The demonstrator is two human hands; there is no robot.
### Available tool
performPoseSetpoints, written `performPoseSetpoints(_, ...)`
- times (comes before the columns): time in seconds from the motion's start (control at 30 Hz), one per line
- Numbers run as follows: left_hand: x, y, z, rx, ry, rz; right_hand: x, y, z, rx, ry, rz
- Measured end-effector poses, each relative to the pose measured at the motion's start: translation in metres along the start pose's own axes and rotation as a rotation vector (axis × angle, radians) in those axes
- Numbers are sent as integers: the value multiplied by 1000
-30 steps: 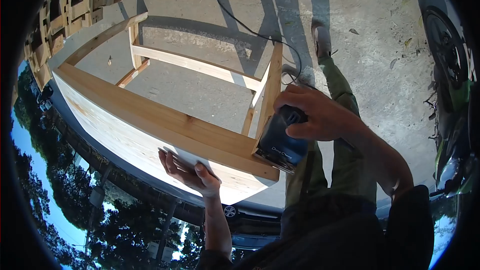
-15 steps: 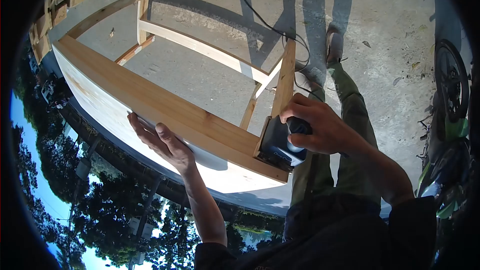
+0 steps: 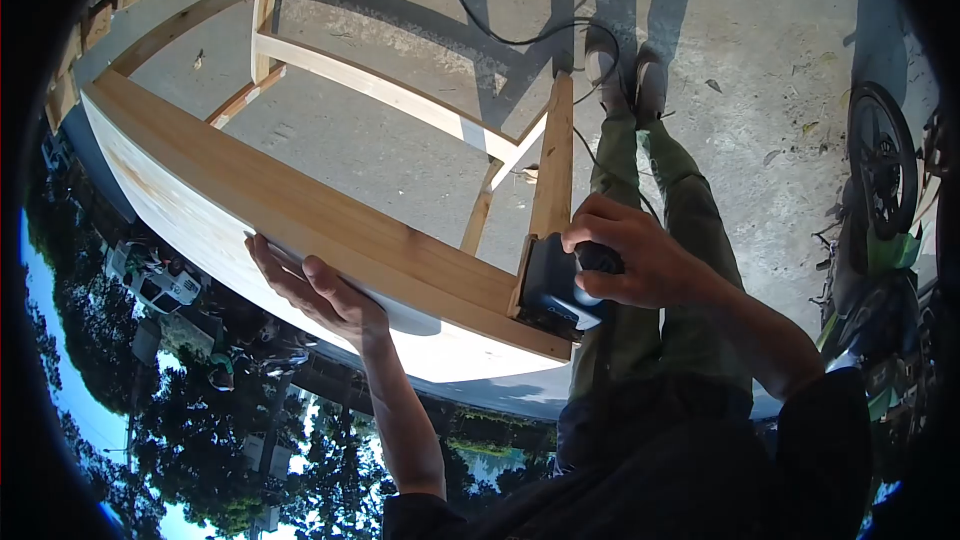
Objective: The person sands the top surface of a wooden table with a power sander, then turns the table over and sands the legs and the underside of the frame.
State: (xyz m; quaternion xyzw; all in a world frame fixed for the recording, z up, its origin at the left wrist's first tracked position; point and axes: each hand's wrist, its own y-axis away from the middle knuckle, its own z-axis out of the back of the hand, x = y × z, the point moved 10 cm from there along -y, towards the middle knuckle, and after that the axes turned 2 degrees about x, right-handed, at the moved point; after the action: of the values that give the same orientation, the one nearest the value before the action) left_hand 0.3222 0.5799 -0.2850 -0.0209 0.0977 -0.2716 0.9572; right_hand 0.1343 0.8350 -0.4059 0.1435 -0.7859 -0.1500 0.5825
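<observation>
A wooden table-like frame lies tipped on its side, with its legs and crossbars pointing away from me and a pale, sunlit panel facing the other side. My left hand rests against the panel near the frame's edge, fingers stretched out. My right hand is wrapped round the dark knob of a blue-black power sander. The sander's flat base is against the outer side of the frame's near end, where a leg joins the long rail. Its underside is hidden.
A black cord loops over the concrete floor past my shoes. On the right stands a motorbike with its front wheel showing. Wooden pallets are at upper left; trees and a parked vehicle lie beyond the panel.
One of my feet has moved up beside the other. The view has shifted slightly, so the frame sits a little further left. Both hands keep their places on the panel and the sander.
</observation>
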Motion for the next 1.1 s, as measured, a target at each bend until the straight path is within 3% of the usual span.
performPoseSetpoints(0.13,4,2,0,9,20,1,-15,17,1,-47,-5,-139)
performPoseSetpoints(0.23,-3,1,2,-2,-27,-9,25,-52,-3,-18,21,28)
performPoseSetpoints(0.33,-8,-7,4,0,61,127,50,-117,-2,-45,84,152)
performPoseSetpoints(0.4,-8,-8,3,6,69,101,60,-125,-4,-8,93,121)
performPoseSetpoints(0.63,-6,-8,1,-9,30,161,20,-46,-1,21,33,19)
performPoseSetpoints(0.77,-10,-7,3,5,33,106,43,-96,-3,39,-9,-18)
performPoseSetpoints(0.9,-17,-11,4,18,15,116,75,-165,-7,17,80,101)
performPoseSetpoints(0.97,-8,-12,5,-10,7,84,81,-174,-5,-2,84,109)
performPoseSetpoints(1.1,21,-56,5,-42,23,63,47,-105,-3,29,46,8)
